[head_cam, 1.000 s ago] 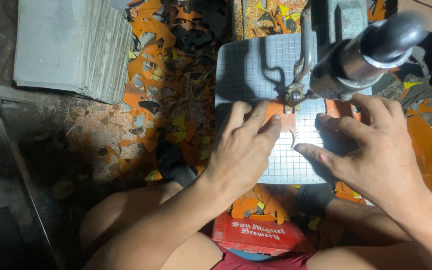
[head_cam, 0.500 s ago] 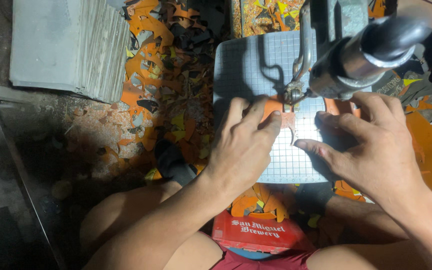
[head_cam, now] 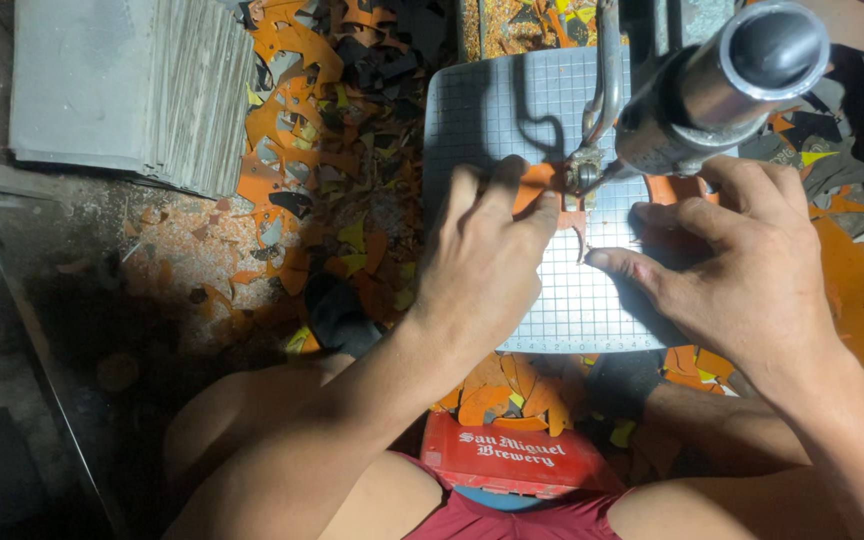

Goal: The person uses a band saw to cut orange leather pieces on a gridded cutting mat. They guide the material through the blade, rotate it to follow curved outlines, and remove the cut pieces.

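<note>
The orange sheet piece (head_cam: 542, 185) lay flat on the gridded saw table (head_cam: 492, 110), right under the blade head (head_cam: 584, 172) of the saw arm (head_cam: 712, 80). It looked thin, light and fairly stiff, with narrow cut tongues likely to snap, so pressing it down close beside the blade seemed safer than pinching an edge. The left hand (head_cam: 487, 265) came in from seven o'clock, palm down, fingers spread flat on the piece at the blade's nine o'clock. The right hand (head_cam: 752, 265) reached from five o'clock, fingers extended and loosely splayed, forefinger tip on the grid at the blade's five o'clock. Neither hand gripped anything. Orange offcuts (head_cam: 292, 130) littered the floor at ten o'clock.
</note>
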